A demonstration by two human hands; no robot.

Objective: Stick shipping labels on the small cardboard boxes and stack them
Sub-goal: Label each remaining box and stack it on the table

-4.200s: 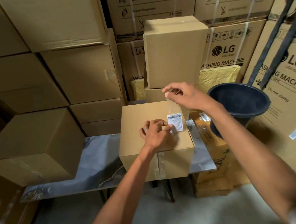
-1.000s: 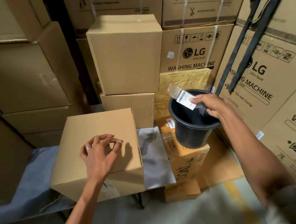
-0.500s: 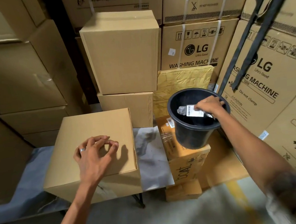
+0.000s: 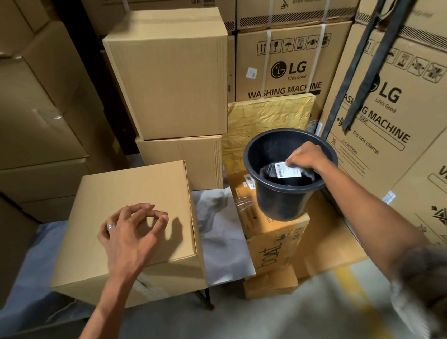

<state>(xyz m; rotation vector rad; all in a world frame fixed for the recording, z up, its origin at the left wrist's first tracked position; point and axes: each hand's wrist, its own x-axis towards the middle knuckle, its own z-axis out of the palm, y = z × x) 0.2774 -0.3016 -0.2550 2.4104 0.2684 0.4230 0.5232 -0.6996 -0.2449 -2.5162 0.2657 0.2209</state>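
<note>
Label [image 4: 289,172] is pinched by right hand [image 4: 305,158] inside bucket [image 4: 281,204]; left of bucket, left hand [image 4: 131,234] is rested on box [image 4: 125,190], fingers loosely curled, nothing gripped.

A black plastic bucket [image 4: 283,199] sits at three o'clock, resting on a printed brown carton [image 4: 273,236] that stands on the floor beside the worktop [image 4: 221,241]. Behind the bucket, a crumpled yellow padded sheet [image 4: 267,120] leans against a strapped LG washing machine carton [image 4: 288,63]. Another such carton [image 4: 405,128] fills the right side, with two dark straps [image 4: 370,51] hanging across it. Large plain cartons [image 4: 17,108] are stacked at nine o'clock.
</note>
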